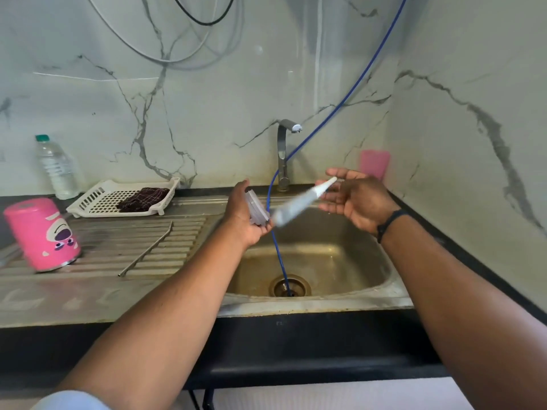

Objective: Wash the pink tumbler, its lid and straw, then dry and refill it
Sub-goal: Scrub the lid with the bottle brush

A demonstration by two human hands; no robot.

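Marble-patterned walls backed a steel sink (370,279) with a ribbed drainboard (124,250). I noted the pink tumbler (41,235) upside down on the drainboard, the metal straw (146,250) lying just beside it. Left hand (245,217) gripped the clear lid (257,210) over the basin. Right hand (352,196) had fingers spread; a blurred white brush (302,199) crossed it, grip unclear.
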